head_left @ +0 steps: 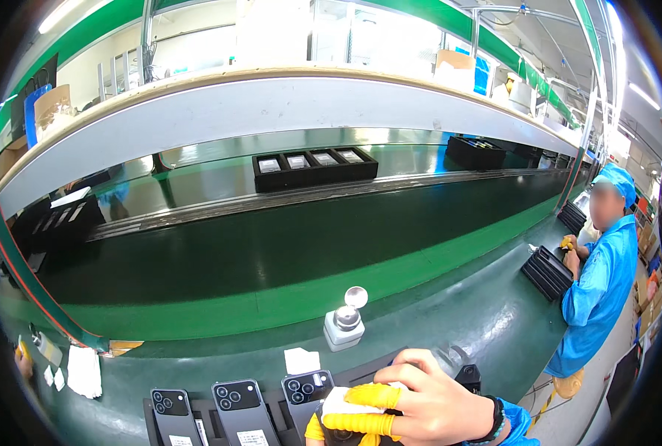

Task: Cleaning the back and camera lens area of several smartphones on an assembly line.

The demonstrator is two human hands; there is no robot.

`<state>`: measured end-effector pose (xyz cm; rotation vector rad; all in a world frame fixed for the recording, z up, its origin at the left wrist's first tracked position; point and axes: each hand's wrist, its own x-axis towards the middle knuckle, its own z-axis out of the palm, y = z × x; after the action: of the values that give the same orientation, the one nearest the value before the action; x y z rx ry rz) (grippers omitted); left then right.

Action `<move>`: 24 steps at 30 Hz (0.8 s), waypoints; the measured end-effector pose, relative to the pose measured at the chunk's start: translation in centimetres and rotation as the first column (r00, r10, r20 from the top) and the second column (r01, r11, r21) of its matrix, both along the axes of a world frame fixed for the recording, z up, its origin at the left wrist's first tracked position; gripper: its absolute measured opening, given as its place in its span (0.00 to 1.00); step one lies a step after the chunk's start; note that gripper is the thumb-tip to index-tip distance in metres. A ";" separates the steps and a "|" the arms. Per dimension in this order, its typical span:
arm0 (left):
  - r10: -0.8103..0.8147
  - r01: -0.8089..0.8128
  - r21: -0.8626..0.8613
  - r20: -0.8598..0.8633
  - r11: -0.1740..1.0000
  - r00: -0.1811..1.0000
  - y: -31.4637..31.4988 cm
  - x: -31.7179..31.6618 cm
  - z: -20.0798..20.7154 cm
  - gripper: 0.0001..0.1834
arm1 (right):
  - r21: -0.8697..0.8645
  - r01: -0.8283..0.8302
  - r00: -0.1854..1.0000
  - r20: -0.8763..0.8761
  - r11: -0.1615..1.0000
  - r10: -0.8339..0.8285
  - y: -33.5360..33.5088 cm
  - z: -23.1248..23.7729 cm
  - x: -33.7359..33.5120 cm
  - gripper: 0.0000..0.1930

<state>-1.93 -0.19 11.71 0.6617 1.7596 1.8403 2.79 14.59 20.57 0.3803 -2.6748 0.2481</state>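
My right hand [435,401], with yellow finger covers and a dark wristband, presses a folded white wipe [346,402] onto the camera end of a dark smartphone [340,437]. Of my left hand [314,430], only a yellow-covered finger shows at the lower edge, along that phone's left side; the rest is hidden. Left of my hands, a black tray [150,420] holds a row of dark phones, including a left one [173,424], a middle one [240,412] and one [306,394] beside the wipe. White labels are on some backs.
Beyond the tray stands a white pump bottle [344,327] with its round lid raised. White cloths [85,372] lie left. A black box [316,175] with phones sits past the dark conveyor belt [197,256]. A blue-clad co-worker [602,275] handles black trays [546,273] at right; another person's hand [23,362] shows far left.
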 end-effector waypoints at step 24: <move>0.069 -0.076 0.117 0.064 0.990 0.996 0.2 -0.5 0.4 0.27 | -0.801 0.077 0.989 -0.014 0.594 -0.147 -0.7 -5.1 -3.4 0.13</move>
<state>-2.44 0.02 12.16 0.5875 1.6656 2.0061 -0.59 13.91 15.51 -0.0794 -2.1816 1.3067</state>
